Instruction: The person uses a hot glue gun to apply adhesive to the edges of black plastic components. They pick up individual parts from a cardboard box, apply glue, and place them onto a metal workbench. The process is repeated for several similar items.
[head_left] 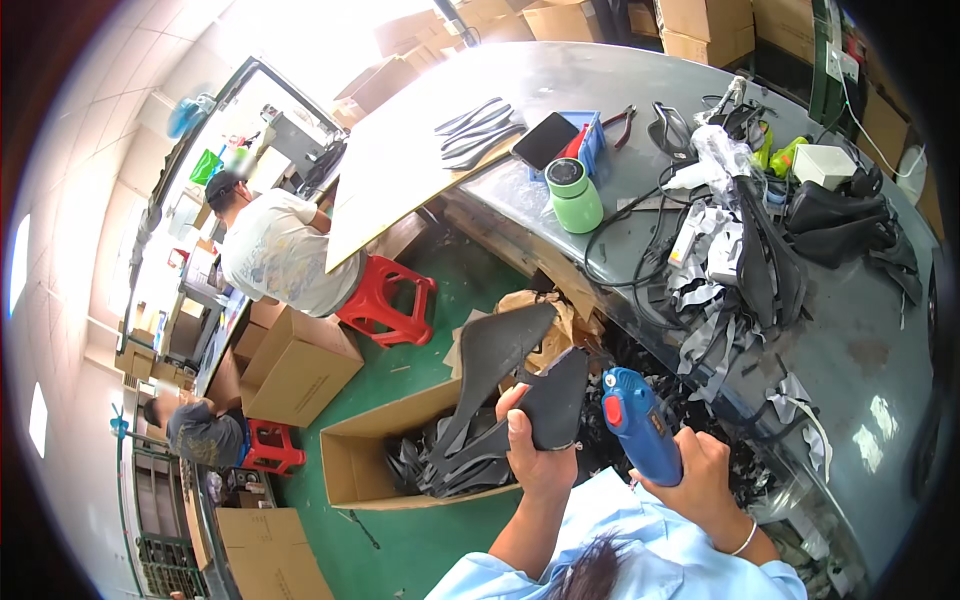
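Note:
My left hand [540,470] is closed round a dark grey piece shaped like a bicycle saddle [556,405], holding it up in front of me. Another dark saddle-shaped piece [500,345] shows just behind it; whether my hand also holds that one I cannot tell. In my right hand [702,482] is a blue handheld power tool [640,425] with a red button, its head pointing up and away from me. A small gap separates the tool from the saddle piece. Below, an open cardboard box [350,470] contains several dark saddle-shaped pieces.
A metal-topped table [850,350] curves along the right, bearing black saddles [840,222], grey scraps [710,235], cables, a green bottle [574,197], a phone [545,140] and stacked grey pieces [478,133]. Two people sit on red stools [390,300] at left. Cartons [302,365] stand nearby.

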